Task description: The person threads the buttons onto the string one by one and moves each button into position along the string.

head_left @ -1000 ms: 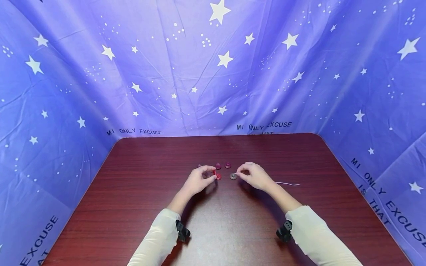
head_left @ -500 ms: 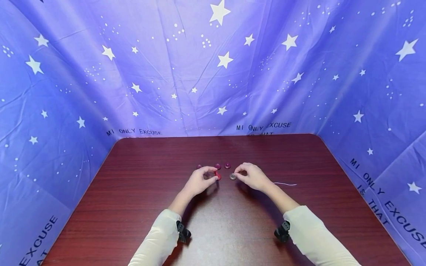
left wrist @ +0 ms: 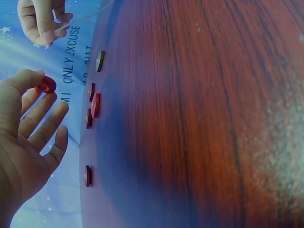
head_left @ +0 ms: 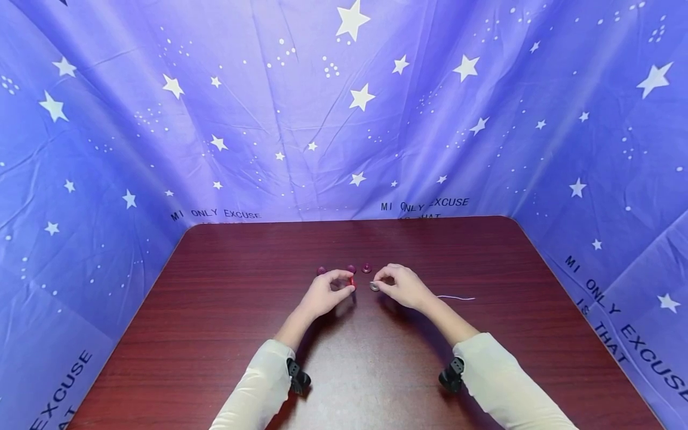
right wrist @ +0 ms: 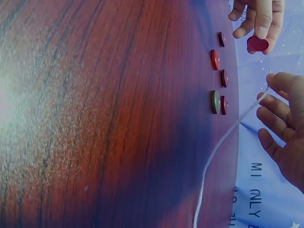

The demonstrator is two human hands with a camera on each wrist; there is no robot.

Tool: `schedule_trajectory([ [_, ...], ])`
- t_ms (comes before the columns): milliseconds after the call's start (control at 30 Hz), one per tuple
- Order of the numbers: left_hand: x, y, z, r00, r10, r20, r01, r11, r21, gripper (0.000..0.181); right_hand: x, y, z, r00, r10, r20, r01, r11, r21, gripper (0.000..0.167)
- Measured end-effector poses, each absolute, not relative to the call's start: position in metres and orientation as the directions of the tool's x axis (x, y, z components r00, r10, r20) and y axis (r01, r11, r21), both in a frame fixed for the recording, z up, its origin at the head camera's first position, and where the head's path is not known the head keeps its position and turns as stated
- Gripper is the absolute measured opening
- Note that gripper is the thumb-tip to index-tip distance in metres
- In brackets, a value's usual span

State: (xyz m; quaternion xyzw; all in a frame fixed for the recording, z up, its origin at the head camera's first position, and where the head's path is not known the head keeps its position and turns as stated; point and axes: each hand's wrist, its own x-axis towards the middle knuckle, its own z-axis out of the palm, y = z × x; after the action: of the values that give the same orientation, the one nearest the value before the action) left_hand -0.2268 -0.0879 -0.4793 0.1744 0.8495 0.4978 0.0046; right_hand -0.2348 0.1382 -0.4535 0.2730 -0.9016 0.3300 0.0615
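Note:
Between thumb and forefinger my left hand pinches a red button above the table, its face showing in the left wrist view. My right hand pinches a white string close to its tip, which sticks up past the thumb in the right wrist view. The hands face each other, and the string's tip is apart from the held button. On the table below lie a grey-green button, another red button and three dark purple buttons, one of them at the back between the hands.
The dark red wooden table runs back to a blue starry curtain, which also hangs at both sides. The string's tail trails on the table to the right of the right hand.
My right hand has shifted a little left with the string, narrowing the space to the left hand. The left hand, still holding the red button, has edged slightly right.

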Motion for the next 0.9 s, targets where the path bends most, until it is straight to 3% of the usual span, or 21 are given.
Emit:
schedule_trajectory([
  [467,-0.226,-0.085,-0.484,-0.936,0.299,0.185,0.284,0.33,0.9,0.03,-0.234,0.131,-0.453,-0.838,-0.465,0.288,-0.541,0.631,-0.556,0.004],
  [700,-0.208,-0.08,-0.451,-0.933,0.327,0.15,0.251,0.295,0.922,0.032,-0.234,0.128,-0.453,-0.839,-0.463,0.286,-0.538,0.63,-0.56,0.004],
  [900,-0.205,-0.078,-0.449,-0.922,0.356,0.154,0.269,0.303,0.914,0.032,-0.232,0.125,-0.452,-0.845,-0.463,0.268,-0.528,0.638,-0.56,0.004],
])
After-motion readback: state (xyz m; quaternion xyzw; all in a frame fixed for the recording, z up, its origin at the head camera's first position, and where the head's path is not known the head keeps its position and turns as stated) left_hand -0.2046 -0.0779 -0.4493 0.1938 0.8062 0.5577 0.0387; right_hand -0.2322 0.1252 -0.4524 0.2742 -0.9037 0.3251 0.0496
